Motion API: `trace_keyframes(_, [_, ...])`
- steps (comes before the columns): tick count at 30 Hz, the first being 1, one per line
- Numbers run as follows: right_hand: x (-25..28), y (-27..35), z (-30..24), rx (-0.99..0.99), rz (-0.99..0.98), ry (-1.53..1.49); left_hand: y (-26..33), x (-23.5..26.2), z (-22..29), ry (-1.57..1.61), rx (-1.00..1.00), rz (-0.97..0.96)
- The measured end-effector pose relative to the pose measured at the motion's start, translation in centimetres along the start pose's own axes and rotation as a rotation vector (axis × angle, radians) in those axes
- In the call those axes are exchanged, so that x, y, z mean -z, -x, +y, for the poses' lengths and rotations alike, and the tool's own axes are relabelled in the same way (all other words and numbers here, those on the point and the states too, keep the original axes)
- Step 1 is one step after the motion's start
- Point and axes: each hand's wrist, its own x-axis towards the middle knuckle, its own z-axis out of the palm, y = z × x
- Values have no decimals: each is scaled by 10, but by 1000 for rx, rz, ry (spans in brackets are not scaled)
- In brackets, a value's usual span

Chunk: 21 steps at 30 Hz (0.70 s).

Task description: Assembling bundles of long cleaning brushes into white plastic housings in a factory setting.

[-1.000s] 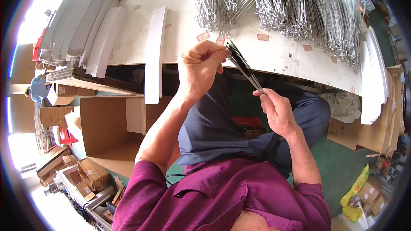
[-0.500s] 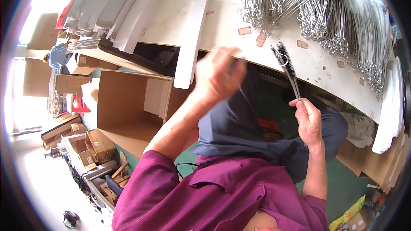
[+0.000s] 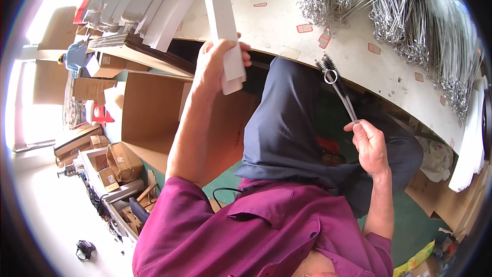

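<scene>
My left hand (image 3: 211, 61) is wrapped round a long, narrow white carton (image 3: 218, 5). Its near end sticks out below my fingers past the table edge, while the far end reaches up over the tabletop. In my right hand (image 3: 370, 146), thumb and fingers pinch a small bundle of thin wire brushes (image 3: 347, 103), held upright in front of the table edge. Black bristles and a wire ring show at the bundle's upper end; its lower end is hidden in my palm.
Heaps of wire brushes (image 3: 394, 31) with ring ends cover the right of the white table (image 3: 277, 25). Stacked white cartons (image 3: 148, 5) lie on its left. Below stands an open cardboard box (image 3: 154, 107). More white strips (image 3: 469, 149) hang at the far right. A person (image 3: 76, 56) is in the background.
My left hand has moved left and closed round the white carton, which has shifted and tilted. My right hand keeps the brushes almost where they were. The view has shifted slightly.
</scene>
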Motion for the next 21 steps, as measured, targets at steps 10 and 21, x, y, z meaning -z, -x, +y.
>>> trace_keyframes(10, [-9, 14, -24, -85, -346, -219, -9, -57, -16, 411, -150, -156])
trace_keyframes(21, [-4, 9, -10, -198, -373, -244, 16, -88, -28, 579, -101, -269])
